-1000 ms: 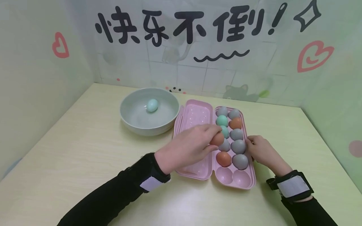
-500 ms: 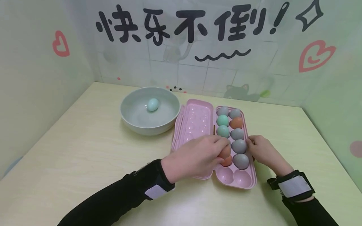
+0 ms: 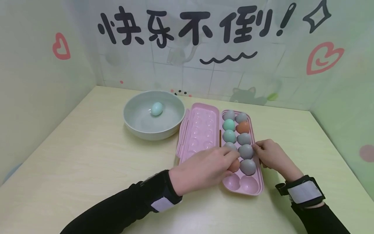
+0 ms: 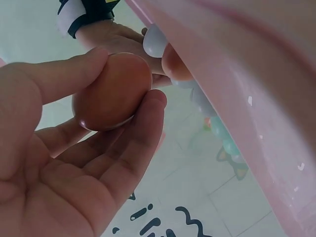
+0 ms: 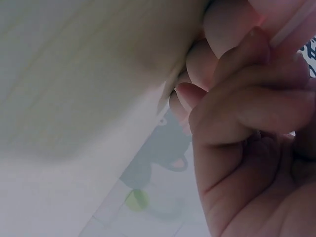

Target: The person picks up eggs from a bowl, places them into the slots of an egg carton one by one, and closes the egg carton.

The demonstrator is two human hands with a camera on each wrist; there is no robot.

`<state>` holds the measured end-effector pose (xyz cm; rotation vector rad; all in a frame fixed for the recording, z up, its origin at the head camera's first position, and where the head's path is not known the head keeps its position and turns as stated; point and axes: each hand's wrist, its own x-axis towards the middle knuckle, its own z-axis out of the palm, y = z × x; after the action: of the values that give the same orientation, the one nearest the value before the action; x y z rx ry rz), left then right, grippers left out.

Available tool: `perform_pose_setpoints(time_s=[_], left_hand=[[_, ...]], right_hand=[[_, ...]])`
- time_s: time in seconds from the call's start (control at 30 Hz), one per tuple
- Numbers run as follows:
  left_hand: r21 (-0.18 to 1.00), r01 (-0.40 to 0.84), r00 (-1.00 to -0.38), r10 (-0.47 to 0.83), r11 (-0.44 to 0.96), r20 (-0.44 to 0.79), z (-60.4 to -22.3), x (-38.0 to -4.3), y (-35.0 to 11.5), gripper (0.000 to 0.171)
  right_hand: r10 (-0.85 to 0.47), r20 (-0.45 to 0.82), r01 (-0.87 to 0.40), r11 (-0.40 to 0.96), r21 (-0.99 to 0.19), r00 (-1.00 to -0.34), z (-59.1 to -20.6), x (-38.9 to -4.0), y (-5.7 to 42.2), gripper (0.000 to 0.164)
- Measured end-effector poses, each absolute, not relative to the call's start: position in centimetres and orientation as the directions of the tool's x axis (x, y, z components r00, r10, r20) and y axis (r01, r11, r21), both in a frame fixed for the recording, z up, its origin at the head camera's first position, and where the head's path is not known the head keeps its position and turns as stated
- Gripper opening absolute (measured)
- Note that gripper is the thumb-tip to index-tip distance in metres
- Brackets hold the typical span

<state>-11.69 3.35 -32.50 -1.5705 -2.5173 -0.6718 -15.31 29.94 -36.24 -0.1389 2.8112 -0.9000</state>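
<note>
My left hand (image 3: 207,167) pinches a brown egg (image 4: 113,91) between thumb and fingertips, above the front left part of a pink egg carton (image 3: 258,190). Another brown egg (image 4: 175,64) sits in the carton behind it, seen only in the left wrist view. Several grey eggs (image 3: 247,167), two green eggs (image 3: 229,136) and a brown egg (image 3: 243,127) at the back right fill other cups. The two front cups hold no egg. With curled fingers, my right hand (image 3: 270,156) grips the carton's right edge; its fingertips lie under the rim in the right wrist view.
A pale grey-green bowl (image 3: 140,125) holding one light blue egg (image 3: 156,109) stands left of the carton. The carton's opened lid (image 3: 201,126) lies flat between them. Printed walls enclose the wooden table (image 3: 87,156) at the back and sides.
My left hand has carried the brown egg forward along the carton, from beside the green egg toward the two front cups. The right hand has stayed at the carton's edge.
</note>
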Motion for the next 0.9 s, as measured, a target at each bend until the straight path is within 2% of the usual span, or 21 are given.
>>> perform_pose_setpoints(time_s=[0.13, 0.3, 0.57, 0.9], left_hand=[[0.303, 0.882, -0.451, 0.836, 0.362, 0.313, -32.9, -11.6, 3.5, 0.018], [0.262, 0.899, -0.427, 0.837, 0.351, 0.343, -33.4, -11.4, 3.9, 0.021], [0.215, 0.899, -0.434, 0.842, 0.382, 0.32, -34.1, -11.0, 4.3, 0.017], [0.141, 0.918, -0.395, 0.857, 0.369, 0.33, -35.0, -10.8, 5.0, 0.018]], right_hand=[[-0.129, -0.113, -0.041, 0.817, -0.575, -0.985, -36.0, -15.1, 29.9, 0.023], [-0.118, -0.097, -0.041, 0.817, -0.576, -0.988, -35.5, -14.9, 29.7, 0.038], [-0.181, -0.196, -0.032, 0.806, -0.59, -0.964, -34.6, -14.6, 29.8, 0.041], [-0.217, -0.252, -0.036, 0.819, -0.572, -0.943, -34.2, -14.2, 29.7, 0.032]])
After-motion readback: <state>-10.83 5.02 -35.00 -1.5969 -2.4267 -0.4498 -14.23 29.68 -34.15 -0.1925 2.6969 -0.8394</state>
